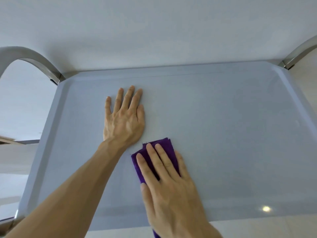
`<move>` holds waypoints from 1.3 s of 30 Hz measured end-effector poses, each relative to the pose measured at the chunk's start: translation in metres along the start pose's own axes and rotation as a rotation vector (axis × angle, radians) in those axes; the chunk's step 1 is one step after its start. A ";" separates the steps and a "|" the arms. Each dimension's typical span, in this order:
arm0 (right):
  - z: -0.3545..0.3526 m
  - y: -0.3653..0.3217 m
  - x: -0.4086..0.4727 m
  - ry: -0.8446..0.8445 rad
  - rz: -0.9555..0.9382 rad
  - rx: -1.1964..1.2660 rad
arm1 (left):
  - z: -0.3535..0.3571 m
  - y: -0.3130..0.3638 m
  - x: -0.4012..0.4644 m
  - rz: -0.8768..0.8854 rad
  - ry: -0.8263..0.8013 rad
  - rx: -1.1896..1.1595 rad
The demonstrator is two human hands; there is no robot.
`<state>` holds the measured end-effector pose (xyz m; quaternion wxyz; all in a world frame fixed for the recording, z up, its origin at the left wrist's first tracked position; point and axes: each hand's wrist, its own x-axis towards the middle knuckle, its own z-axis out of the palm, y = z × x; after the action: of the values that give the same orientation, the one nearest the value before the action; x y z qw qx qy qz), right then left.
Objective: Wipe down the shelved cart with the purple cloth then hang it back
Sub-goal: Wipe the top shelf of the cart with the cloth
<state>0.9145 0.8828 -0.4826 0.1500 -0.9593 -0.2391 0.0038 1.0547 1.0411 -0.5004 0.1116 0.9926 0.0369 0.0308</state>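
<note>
The top shelf (223, 134) of the cart is seen from above, a pale grey-blue tray with a raised rim and rounded corners. The left hand (124, 117) is laid flat on the shelf, left of its middle, palm down, with its fingers (130, 97) straight and held close together and the thumb lying alongside the palm. Nothing is held by it.

The cloth (151, 157), purple and folded, is found on the shelf just beside the left wrist, nearer the shelf's front edge. It is pressed flat against the shelf by the right hand (171, 186), whose fingers (163, 160) are straight and slightly spread across the fabric, not curled round it. The far edge of the cloth shows beyond the fingertips, and a small purple end shows below the right wrist at the shelf's front edge.

At the shelf's far left corner a curved metal handle (25, 54) is joined to the frame; at the far right corner a second metal bar (298, 52) is seen. A round spot of reflected light (266, 208) is seen on the shelf near its front right.
</note>
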 end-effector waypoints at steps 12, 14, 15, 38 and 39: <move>-0.055 0.176 0.015 0.019 0.421 -0.228 | -0.002 0.002 -0.001 0.008 0.005 -0.010; -0.053 0.176 0.017 0.036 0.416 -0.239 | -0.003 0.004 -0.001 0.012 0.006 -0.011; -0.052 0.177 0.016 0.040 0.418 -0.235 | -0.005 0.006 -0.002 0.010 0.009 -0.015; -0.077 0.215 -0.098 -0.015 0.126 -0.146 | 0.019 0.152 -0.084 0.173 -0.116 0.038; -0.086 0.238 -0.101 -0.009 0.168 -0.177 | 0.019 0.153 -0.084 0.171 -0.112 0.040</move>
<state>0.9407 0.6110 -0.4757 0.0626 -0.9855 -0.1578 -0.0003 0.9825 0.8816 -0.4896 0.0905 0.9943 -0.0536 -0.0163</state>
